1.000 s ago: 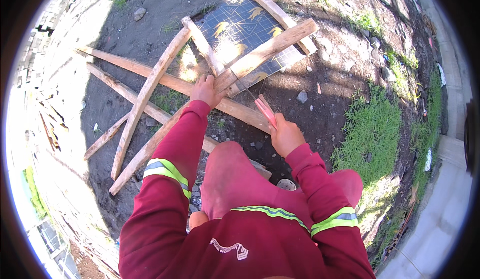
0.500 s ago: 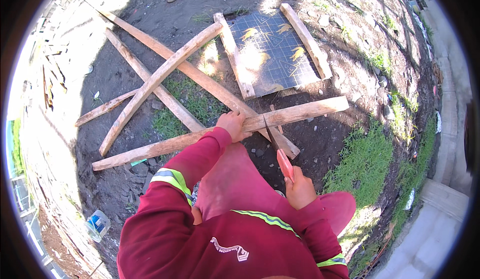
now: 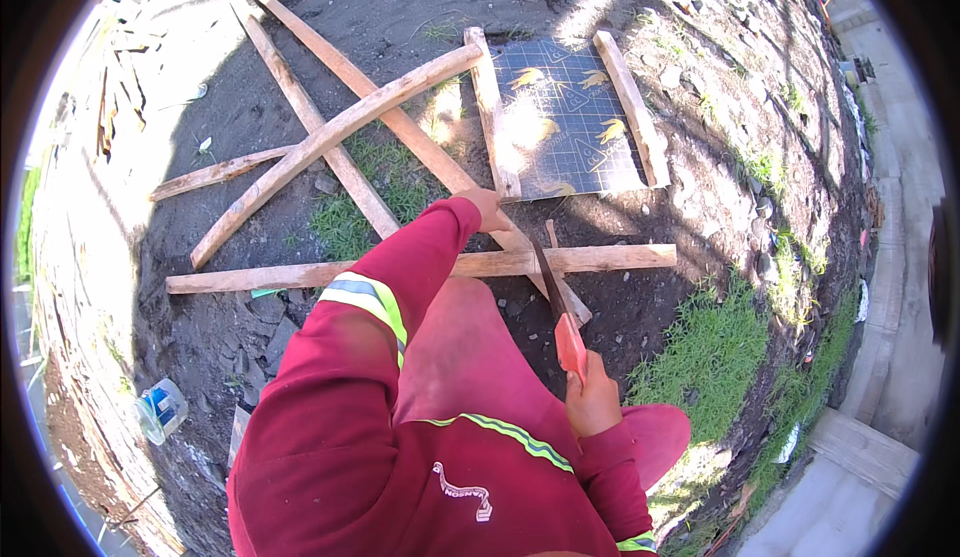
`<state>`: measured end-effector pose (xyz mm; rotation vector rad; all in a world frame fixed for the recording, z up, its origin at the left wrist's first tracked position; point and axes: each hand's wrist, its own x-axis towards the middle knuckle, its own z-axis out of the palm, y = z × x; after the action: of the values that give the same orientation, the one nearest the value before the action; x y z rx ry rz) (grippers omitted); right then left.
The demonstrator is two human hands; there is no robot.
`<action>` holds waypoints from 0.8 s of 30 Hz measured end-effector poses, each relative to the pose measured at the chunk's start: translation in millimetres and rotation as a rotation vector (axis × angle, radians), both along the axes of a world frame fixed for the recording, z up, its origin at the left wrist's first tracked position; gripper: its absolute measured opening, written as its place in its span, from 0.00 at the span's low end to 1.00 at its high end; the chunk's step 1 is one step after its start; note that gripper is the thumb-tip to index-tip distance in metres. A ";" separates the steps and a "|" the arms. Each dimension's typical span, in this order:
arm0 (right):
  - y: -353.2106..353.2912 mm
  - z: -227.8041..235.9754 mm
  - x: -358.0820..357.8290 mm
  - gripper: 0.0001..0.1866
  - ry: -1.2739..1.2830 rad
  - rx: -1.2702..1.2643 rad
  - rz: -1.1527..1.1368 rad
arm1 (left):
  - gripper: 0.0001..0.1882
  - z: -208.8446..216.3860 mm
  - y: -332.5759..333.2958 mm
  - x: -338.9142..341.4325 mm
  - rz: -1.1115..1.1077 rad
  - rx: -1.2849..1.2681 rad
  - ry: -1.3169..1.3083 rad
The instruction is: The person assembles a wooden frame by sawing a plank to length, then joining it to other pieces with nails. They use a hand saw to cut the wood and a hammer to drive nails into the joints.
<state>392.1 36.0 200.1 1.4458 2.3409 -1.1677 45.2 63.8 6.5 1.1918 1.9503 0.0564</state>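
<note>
In the head view, the right hand [image 3: 595,397] is clenched around the handle of a red-handled handsaw with a narrow, dark metal blade [image 3: 569,343]. The blade points away from that hand and crosses a long, pale brown wooden beam [image 3: 620,257] lying crosswise ahead of it. The left hand [image 3: 487,208] is just beyond this beam, over a long, straight brown wooden plank [image 3: 425,147] running diagonally; whether it grasps the plank or merely rests there, I cannot tell. Ahead and to the right of the left hand lies a dark rectangular sheet with pale grid lines and yellow figures [image 3: 570,147], between two short wooden pieces. Left of the left hand, a curved, light brown timber [image 3: 320,140] crosses the plank. Green grass [image 3: 700,357] grows right of the right hand.
</note>
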 end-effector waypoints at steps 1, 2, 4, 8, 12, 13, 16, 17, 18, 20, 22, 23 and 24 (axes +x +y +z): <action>0.7 7.3 5.2 0.16 0.024 -0.013 -0.013 | 0.45 -0.2 -11.5 3.9 -0.089 -0.073 -0.042; 2.0 13.2 9.5 0.17 0.034 -0.018 -0.031 | 0.46 -1.8 -25.6 8.3 -0.123 -0.074 -0.063; 5.4 22.2 17.9 0.17 0.108 -0.032 -0.098 | 0.48 -6.8 -57.8 17.4 -0.182 -0.060 -0.073; 12.4 27.4 26.6 0.17 0.255 0.007 -0.230 | 0.46 -13.2 -75.7 33.0 -0.072 -0.119 -0.081; 13.0 28.3 25.7 0.17 0.344 -0.078 -0.306 | 0.41 6.3 -76.0 39.4 -0.062 -0.045 0.000; 12.0 29.9 24.8 0.17 0.321 -0.060 -0.316 | 0.39 14.6 -76.4 35.9 -0.076 -0.009 0.032; 7.2 39.6 23.0 0.17 0.397 -0.073 -0.322 | 0.35 41.8 -77.4 16.0 -0.033 0.120 0.130; 5.4 44.3 23.2 0.17 0.409 -0.120 -0.355 | 0.34 50.0 -75.4 4.6 0.010 0.177 0.161; 3.5 47.5 23.3 0.17 0.345 -0.163 -0.428 | 0.34 57.3 -68.9 -9.5 0.031 0.184 0.211; 1.0 52.6 23.3 0.18 0.465 -0.127 -0.354 | 0.34 69.0 -55.7 -38.8 0.063 0.286 0.273; 0.7 54.2 21.2 0.18 0.500 -0.127 -0.360 | 0.37 75.6 -41.5 -63.6 0.115 0.282 0.340; 1.2 53.1 19.5 0.19 0.518 -0.145 -0.374 | 0.37 76.5 -36.2 -72.5 0.122 0.274 0.341; 2.0 52.7 17.6 0.19 0.513 -0.178 -0.398 | 0.38 75.6 -31.7 -78.5 0.128 0.264 0.341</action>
<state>409.7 37.9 252.8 1.7626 2.2015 -2.0046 -33.4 32.1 82.1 1.3105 2.3751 0.1942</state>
